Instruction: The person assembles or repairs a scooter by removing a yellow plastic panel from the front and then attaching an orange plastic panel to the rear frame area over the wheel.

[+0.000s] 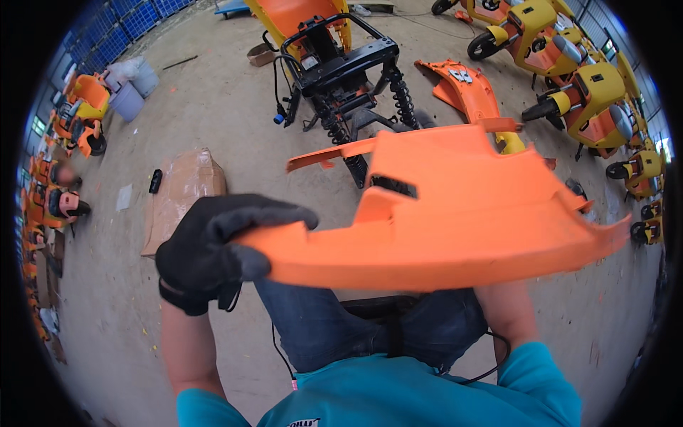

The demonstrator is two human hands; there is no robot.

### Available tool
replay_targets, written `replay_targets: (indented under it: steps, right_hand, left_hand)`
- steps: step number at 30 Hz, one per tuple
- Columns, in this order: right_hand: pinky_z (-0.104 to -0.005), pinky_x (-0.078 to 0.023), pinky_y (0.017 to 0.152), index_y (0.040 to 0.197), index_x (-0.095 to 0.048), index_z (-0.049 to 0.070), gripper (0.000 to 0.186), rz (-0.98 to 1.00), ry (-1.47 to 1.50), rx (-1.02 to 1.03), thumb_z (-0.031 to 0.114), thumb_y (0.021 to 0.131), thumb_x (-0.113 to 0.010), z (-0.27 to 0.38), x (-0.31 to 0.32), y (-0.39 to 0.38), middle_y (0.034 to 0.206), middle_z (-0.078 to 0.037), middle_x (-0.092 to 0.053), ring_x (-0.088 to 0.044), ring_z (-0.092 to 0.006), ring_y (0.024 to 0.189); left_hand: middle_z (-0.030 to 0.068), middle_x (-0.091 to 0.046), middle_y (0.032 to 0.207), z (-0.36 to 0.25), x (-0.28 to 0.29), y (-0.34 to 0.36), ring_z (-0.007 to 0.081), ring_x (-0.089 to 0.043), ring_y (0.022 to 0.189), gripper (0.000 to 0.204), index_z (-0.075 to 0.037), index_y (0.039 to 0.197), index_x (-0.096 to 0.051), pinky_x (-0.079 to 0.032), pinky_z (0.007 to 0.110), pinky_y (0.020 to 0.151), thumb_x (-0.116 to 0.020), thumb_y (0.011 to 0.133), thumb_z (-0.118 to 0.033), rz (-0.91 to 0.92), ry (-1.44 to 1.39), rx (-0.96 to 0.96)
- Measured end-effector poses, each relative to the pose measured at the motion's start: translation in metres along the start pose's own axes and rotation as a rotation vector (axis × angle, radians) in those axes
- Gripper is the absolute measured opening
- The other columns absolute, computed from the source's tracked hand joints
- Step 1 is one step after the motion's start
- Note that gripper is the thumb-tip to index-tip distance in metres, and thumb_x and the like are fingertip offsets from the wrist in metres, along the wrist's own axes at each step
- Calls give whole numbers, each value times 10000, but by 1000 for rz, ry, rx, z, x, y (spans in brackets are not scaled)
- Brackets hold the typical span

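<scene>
**Holding an orange scooter body panel (455, 220) on the near side of the black scooter frame (341, 71)**

Clamping its end in the fingers of the black-gloved left hand (206, 249). Cannot tell about the right hand's fingers, covered by the panel.

On left of concrete floor (192, 114): large taped cardboard box (191, 178), small black object (156, 181) at its left edge, white sheet (124, 197) near. Farther back, lilac bucket (126, 104) beside pale bin (145, 80), thin dark rod (180, 62), small open carton (261, 55), stacked blue crates (114, 28). Along right, parked yellow-and-orange scooters (600, 92).
</scene>
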State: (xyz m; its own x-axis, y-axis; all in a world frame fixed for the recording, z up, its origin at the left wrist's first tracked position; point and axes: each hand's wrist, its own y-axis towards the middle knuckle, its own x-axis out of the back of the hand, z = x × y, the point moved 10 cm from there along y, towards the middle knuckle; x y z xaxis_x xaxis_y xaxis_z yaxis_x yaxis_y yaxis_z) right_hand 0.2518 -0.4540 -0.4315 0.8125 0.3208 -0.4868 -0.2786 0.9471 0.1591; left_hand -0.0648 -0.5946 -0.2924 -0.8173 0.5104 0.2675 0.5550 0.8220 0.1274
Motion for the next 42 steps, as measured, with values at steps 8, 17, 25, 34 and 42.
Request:
replay_targets:
  steps: [8, 17, 25, 34, 42]
  right_hand:
    - [-458, -497, 985, 1374, -449, 68, 430, 43, -139, 106, 183, 978, -567, 33, -4, 12, 1315, -121, -529, -546, -263, 1198]
    - [-400, -584, 887, 1383, -490, 145, 499, 103, -914, 527, -45, 926, -552, 89, 22, 21, 1269, -137, -533, -608, -263, 1091]
    - [-364, -582, 831, 1316, -543, 105, 437, -219, -374, 133, 161, 907, -686, 96, 66, 57, 1109, -75, -619, -643, -231, 1022]
    - [-292, -525, 776, 1299, -536, 72, 427, -199, -1376, 538, 245, 931, -666, 114, 180, 65, 972, -83, -652, -658, -204, 904]
    - [-441, -490, 646, 1423, -430, 123, 555, -449, -1956, 105, 332, 942, -611, 72, 274, 85, 810, -228, -646, -648, -394, 741]
  left_hand:
    - [32, -561, 678, -4, -21, 56, 97, -523, 576, 699, 43, 1225, -559, -424, 254, 538, -617, 883, -564, -43, -312, -134]
    - [82, -661, 1125, 71, 28, 109, 169, -641, 982, 428, -32, 1245, -568, -505, 331, 918, -471, 1013, -378, -317, -392, -7]
    - [65, -669, 1076, 122, 27, 124, 140, -644, 924, 383, -58, 1240, -559, -524, 301, 849, -554, 976, -335, -451, -248, 215]
    - [65, -683, 995, 238, 5, 173, 153, -663, 859, 291, -77, 1145, -615, -545, 312, 776, -542, 949, -280, -173, -250, 447]
    - [64, -666, 737, 288, 13, 178, 142, -625, 661, 353, -3, 827, -664, -504, 289, 627, -609, 904, -343, -19, 331, 622]
